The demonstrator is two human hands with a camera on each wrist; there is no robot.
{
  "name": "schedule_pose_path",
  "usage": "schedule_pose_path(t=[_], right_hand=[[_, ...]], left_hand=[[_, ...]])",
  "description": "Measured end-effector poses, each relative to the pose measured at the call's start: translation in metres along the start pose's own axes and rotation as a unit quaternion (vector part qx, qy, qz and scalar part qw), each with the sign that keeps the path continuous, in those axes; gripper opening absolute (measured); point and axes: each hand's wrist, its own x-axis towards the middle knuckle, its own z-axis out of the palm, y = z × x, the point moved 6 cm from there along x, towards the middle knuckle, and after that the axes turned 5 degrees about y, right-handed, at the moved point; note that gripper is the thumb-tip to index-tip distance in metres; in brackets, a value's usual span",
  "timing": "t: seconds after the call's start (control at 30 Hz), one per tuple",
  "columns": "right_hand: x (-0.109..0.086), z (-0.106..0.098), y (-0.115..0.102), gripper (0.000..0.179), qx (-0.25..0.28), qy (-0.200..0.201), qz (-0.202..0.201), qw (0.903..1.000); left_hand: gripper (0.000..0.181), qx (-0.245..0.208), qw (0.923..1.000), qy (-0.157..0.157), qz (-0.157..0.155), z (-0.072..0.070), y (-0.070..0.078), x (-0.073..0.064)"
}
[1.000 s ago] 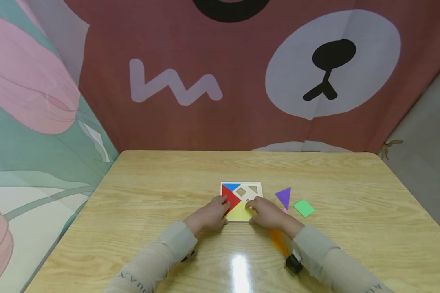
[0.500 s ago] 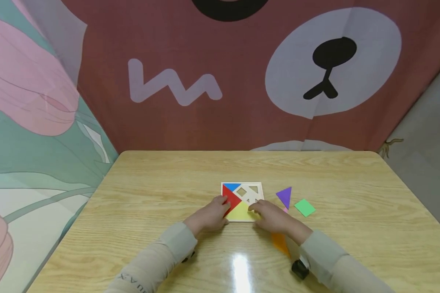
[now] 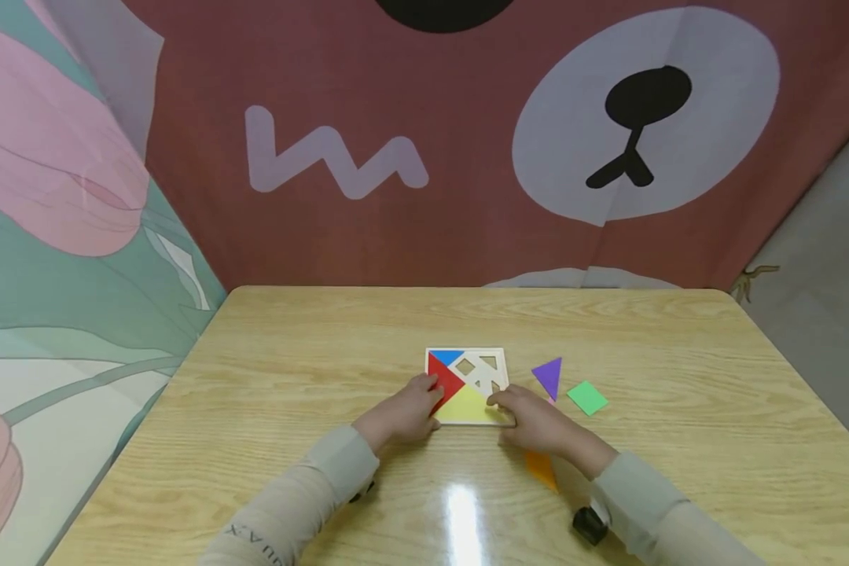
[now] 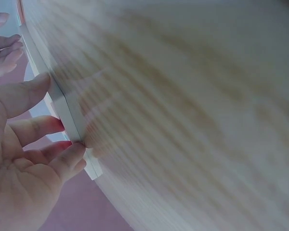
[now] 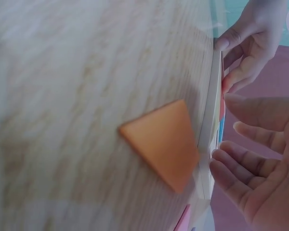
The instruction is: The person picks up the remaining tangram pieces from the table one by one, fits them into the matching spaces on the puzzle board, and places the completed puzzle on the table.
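A white tangram board (image 3: 479,374) lies on the table with a blue triangle (image 3: 446,358), a red triangle (image 3: 443,380) and a yellow triangle (image 3: 465,406) set in it. Cut-outs show in its right part. My left hand (image 3: 409,410) grips the near left corner, thumb on the front edge (image 4: 63,103), other fingers over the red piece and along the side. At the near right corner is my right hand (image 3: 535,422), its fingers loosely bent and spread, fingertips right at the board's edge. An orange four-sided piece (image 5: 164,144) lies just below this hand.
Right of the board lie a purple triangle (image 3: 549,377) and a green square (image 3: 588,398). A pink piece (image 5: 183,219) is mostly hidden behind the right hand in the head view. A printed cloth (image 3: 467,236) hangs behind the table's far edge.
My right hand has slid right along the board's near edge, from over the yellow triangle to the corner, uncovering more of that triangle and a cut-out. My left hand stays on its corner.
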Motion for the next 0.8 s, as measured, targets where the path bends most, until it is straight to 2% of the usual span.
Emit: schedule_pose_path(t=[0.3,0.53,0.8], right_hand=[[-0.006,-0.002,0.002,0.041,0.008,0.007,-0.009,0.9999],[-0.011,-0.004,0.007,0.034,0.012,0.011,0.007,0.9998],[-0.015,-0.005,0.012,0.031,0.006,-0.002,0.022,0.9997]], left_hand=[[0.053,-0.009,0.9999,-0.003,-0.009,0.000,0.000,0.000],[0.053,-0.013,0.9997,-0.011,-0.019,0.002,-0.001,0.000],[0.053,-0.013,0.9998,-0.006,-0.013,0.000,0.000,0.000]])
